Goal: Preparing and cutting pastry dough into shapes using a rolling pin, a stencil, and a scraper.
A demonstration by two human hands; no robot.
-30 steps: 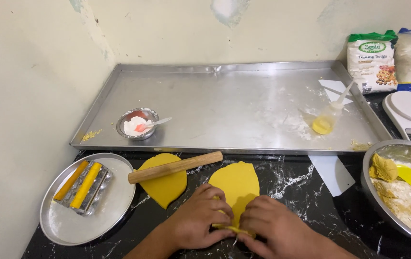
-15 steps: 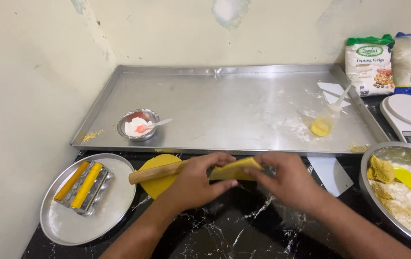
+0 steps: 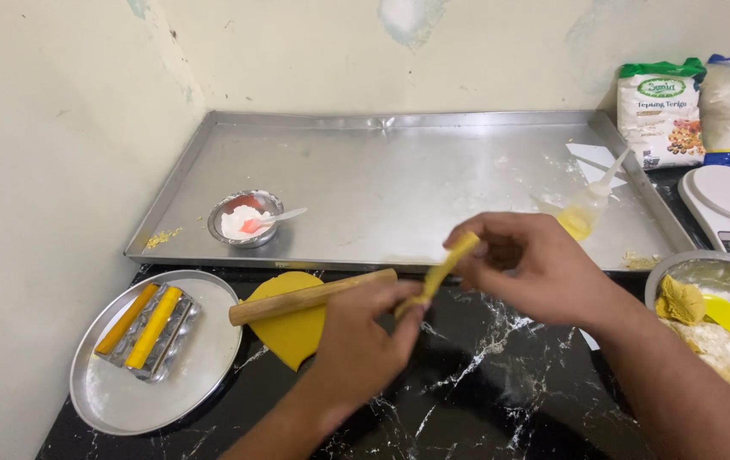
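The left hand (image 3: 365, 341) pinches the lower end of a rolled yellow dough strip (image 3: 440, 271), fingers closed on it. The right hand (image 3: 535, 268) grips the upper end the same way, so the strip hangs slanted between them above the black marble counter (image 3: 467, 383). Just left of the hands, a wooden rolling pin (image 3: 310, 296) lies across a flat yellow dough sheet (image 3: 293, 328). Further left sits a round metal plate (image 3: 126, 400) with yellow rolls. Behind lies a large steel tray (image 3: 399, 187) holding a small bowl (image 3: 246, 220).
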